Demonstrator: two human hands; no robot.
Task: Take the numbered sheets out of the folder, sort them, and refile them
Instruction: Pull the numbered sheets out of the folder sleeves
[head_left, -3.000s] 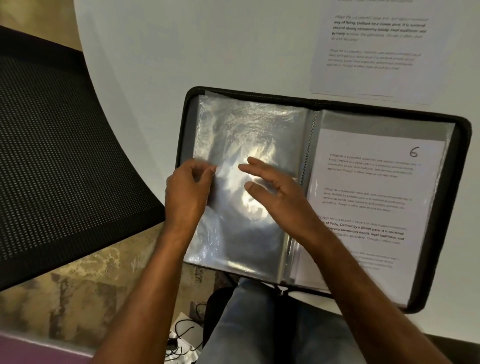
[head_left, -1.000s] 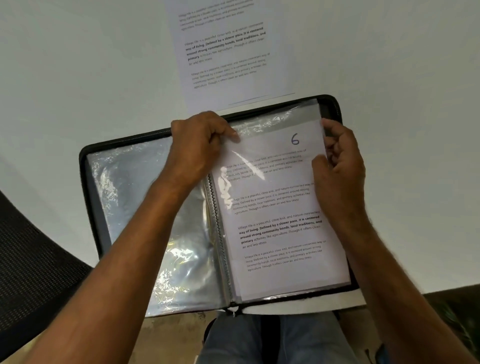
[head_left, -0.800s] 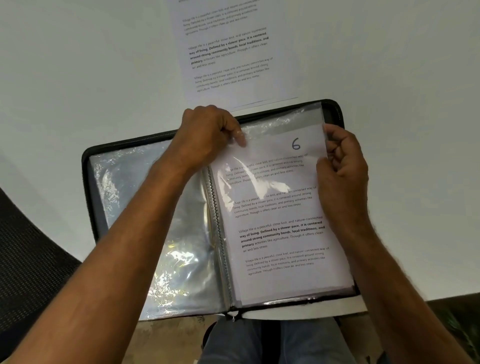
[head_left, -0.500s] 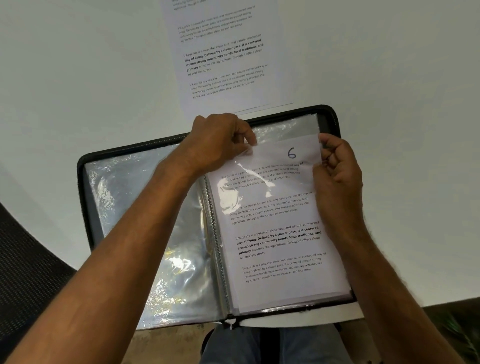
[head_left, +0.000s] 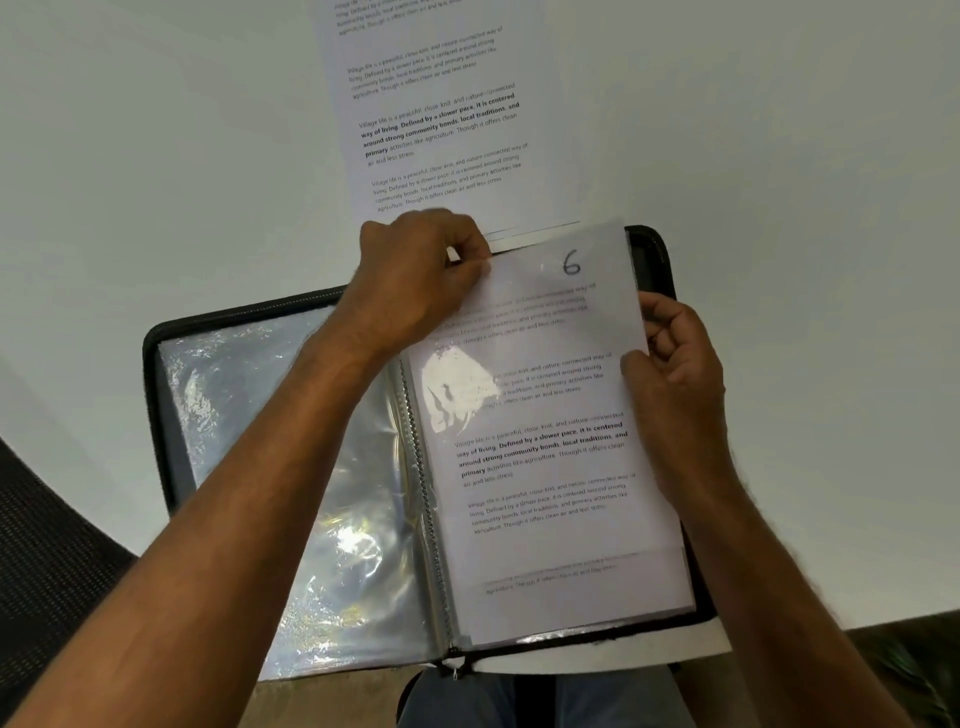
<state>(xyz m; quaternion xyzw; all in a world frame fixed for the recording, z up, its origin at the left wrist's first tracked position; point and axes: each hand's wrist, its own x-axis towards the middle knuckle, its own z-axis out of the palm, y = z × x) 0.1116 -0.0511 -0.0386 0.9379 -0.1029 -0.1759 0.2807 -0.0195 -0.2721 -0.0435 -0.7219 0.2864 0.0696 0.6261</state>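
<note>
At about 8 o'clock a dark mesh chair (head_left: 47, 561) fills the lower corner beside the white desk (head_left: 156, 156). On the desk, near its front edge, lies a black zip folder (head_left: 655, 260), open flat, its left half showing empty, shiny plastic sleeves (head_left: 270, 441) that catch the light. The left hand (head_left: 415, 280) reaches across to the 12 o'clock edge of the right half and pinches the top left corner of the sheet marked 6 (head_left: 545, 441) between thumb and curled fingers. That sheet stands partly out of its sleeve, its top edge past the folder's upper rim. Above it, at 12 o'clock on the desk, lies a loose printed sheet (head_left: 436, 119), touching or just overlapping the folder's top edge. At 3 o'clock the right hand (head_left: 675, 374) grips the right edge of the pages, fingers curled, thumb on top. At 6 o'clock, below the folder, blue jeans (head_left: 519, 701) show over the person's knees.
</note>
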